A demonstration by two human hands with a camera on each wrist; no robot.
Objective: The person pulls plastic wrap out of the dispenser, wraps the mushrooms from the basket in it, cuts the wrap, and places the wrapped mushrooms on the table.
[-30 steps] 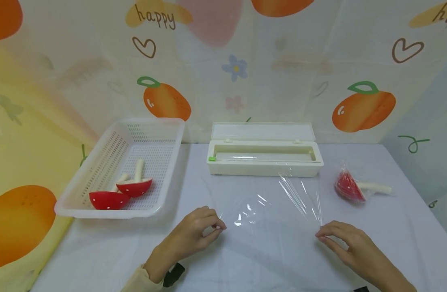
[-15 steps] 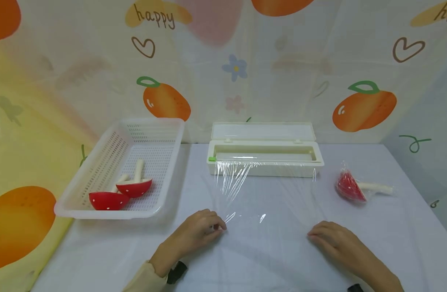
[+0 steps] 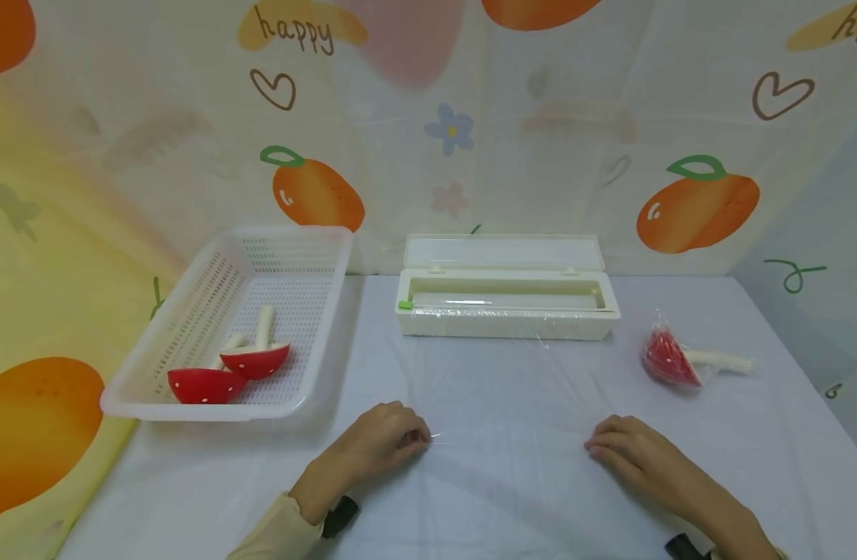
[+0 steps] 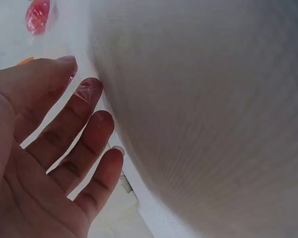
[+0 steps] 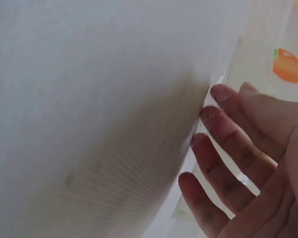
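Observation:
A clear sheet of cling film (image 3: 505, 389) runs from the open cream dispenser box (image 3: 505, 323) down onto the white table, lying nearly flat. My left hand (image 3: 420, 440) pinches the film's near left corner low against the table. My right hand (image 3: 591, 449) holds the near right corner between thumb and forefinger, fingers low on the cloth. In the left wrist view the left hand (image 4: 77, 74) shows film clinging to the forefinger tip (image 4: 89, 88). The right wrist view shows the right hand (image 5: 233, 91) with thumb and forefinger close together beside the tablecloth.
A white perforated basket (image 3: 190, 311) at the left holds two red toy mushrooms (image 3: 255, 359). A film-wrapped red mushroom (image 3: 669, 359) lies at the right of the table, also seen as the wrapped mushroom (image 4: 38, 15). An orange-print backdrop stands behind the table.
The film, raised and rippling a second ago, has been drawn toward me and lowered flat onto the table. Both hands sank and moved slightly nearer.

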